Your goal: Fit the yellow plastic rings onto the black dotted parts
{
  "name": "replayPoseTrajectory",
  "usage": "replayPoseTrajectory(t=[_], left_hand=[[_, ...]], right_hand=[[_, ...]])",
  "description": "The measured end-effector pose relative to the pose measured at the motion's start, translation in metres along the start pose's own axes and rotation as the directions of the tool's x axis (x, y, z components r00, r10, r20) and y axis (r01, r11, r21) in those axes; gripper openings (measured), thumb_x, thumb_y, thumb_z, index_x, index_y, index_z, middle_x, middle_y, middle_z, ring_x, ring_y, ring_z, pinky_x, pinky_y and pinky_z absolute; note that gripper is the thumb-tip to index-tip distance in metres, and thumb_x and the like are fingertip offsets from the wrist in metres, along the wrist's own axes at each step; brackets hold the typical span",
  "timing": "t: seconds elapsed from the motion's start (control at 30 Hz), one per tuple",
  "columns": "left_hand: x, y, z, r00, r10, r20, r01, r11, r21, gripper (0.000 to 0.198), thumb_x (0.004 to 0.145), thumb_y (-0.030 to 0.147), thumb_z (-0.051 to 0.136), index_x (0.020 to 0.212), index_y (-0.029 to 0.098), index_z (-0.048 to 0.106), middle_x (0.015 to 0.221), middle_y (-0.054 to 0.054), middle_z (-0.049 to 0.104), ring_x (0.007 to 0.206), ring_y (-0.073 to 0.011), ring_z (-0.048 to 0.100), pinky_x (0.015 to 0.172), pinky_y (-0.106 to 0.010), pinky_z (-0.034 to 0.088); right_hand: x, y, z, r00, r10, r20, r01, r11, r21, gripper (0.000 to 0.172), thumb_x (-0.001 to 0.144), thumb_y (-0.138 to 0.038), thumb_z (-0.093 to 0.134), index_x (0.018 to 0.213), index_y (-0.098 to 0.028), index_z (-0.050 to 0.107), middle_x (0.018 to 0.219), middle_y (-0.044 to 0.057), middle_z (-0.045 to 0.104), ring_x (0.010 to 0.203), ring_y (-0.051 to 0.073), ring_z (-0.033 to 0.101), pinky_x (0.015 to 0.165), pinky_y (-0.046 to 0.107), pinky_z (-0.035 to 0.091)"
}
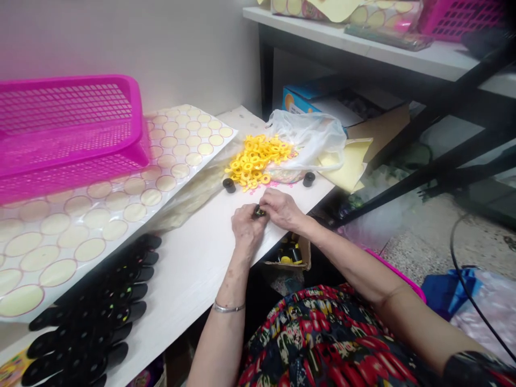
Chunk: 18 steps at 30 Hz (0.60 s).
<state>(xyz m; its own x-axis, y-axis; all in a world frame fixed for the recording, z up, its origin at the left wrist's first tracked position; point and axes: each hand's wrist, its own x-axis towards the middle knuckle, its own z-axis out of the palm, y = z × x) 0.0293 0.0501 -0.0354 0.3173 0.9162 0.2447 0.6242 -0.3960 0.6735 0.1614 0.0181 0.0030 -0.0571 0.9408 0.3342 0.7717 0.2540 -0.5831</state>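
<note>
Near the table's edge, my left hand (pixel 247 226) is closed around a small black cylindrical piece (pixel 259 211). Fingers of my right hand (pixel 280 208) pinch at the top of the same piece; whether they hold a second small part is hidden. Just beyond my hands, a black cap-like piece (pixel 229 186) stands on the left and another black piece (pixel 308 179) on the right. A heap of yellow ring-shaped plastic parts (pixel 258 158) lies behind them, spilling beside a clear plastic bag (pixel 308 134). Small pink bits are scattered at the heap's front.
A pink basket (pixel 139 129) sits on sticker sheets (pixel 91 250) at left. Black flat pieces (pixel 100 317) lie in rows at front left. Below the table edge, a cardboard box (pixel 306 253) holds black and yellow parts. Black metal bars (pixel 435 156) and a shelf (pixel 371 51) stand at right.
</note>
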Motion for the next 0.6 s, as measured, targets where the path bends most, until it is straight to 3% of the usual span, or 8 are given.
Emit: replayPoseTrajectory(t=[0.2,0.37,0.5,0.6], left_hand=[[0.001,-0.004,0.002,0.999,0.033,0.002,-0.033,0.999,0.018,0.014,0.067,0.027,0.057,0.078,0.023,0.064,0.074,-0.001,0.063,0.073,-0.0183,0.051,0.069,-0.030,0.036],[0.002,-0.004,0.003,1.000,0.026,-0.017,-0.026,1.000,0.006,0.013,0.065,0.027,0.058,0.075,0.022,0.064,0.072,-0.001,0.063,0.072,-0.0183,0.050,0.067,-0.030,0.036],[0.001,-0.002,0.001,1.000,0.029,-0.003,-0.029,1.000,0.009,0.011,0.066,0.028,0.058,0.073,0.022,0.063,0.070,0.000,0.062,0.070,-0.0176,0.050,0.067,-0.029,0.036],[0.001,-0.002,0.000,1.000,0.011,0.015,-0.011,1.000,0.012,0.013,0.068,0.033,0.059,0.074,0.023,0.064,0.070,-0.001,0.062,0.071,-0.0174,0.050,0.067,-0.029,0.036]], right_hand=[[0.006,-0.010,-0.003,0.991,0.002,0.137,0.037,0.957,-0.286,0.018,0.082,-0.014,0.045,0.074,-0.014,0.061,0.079,0.005,0.054,0.076,0.016,0.047,0.063,0.028,0.033],[0.007,-0.017,-0.006,0.985,-0.007,0.171,0.069,0.931,-0.357,0.016,0.080,-0.015,0.047,0.076,-0.014,0.063,0.080,0.005,0.055,0.077,0.017,0.047,0.062,0.028,0.032],[0.010,-0.019,-0.007,0.978,0.062,0.197,0.000,0.954,-0.300,0.015,0.077,-0.012,0.050,0.072,-0.013,0.063,0.078,0.005,0.056,0.074,0.016,0.048,0.062,0.027,0.033],[0.015,-0.008,-0.008,0.978,0.081,0.193,-0.073,0.996,-0.048,0.011,0.075,-0.012,0.054,0.070,-0.014,0.064,0.075,0.002,0.056,0.070,0.013,0.050,0.064,0.025,0.036]])
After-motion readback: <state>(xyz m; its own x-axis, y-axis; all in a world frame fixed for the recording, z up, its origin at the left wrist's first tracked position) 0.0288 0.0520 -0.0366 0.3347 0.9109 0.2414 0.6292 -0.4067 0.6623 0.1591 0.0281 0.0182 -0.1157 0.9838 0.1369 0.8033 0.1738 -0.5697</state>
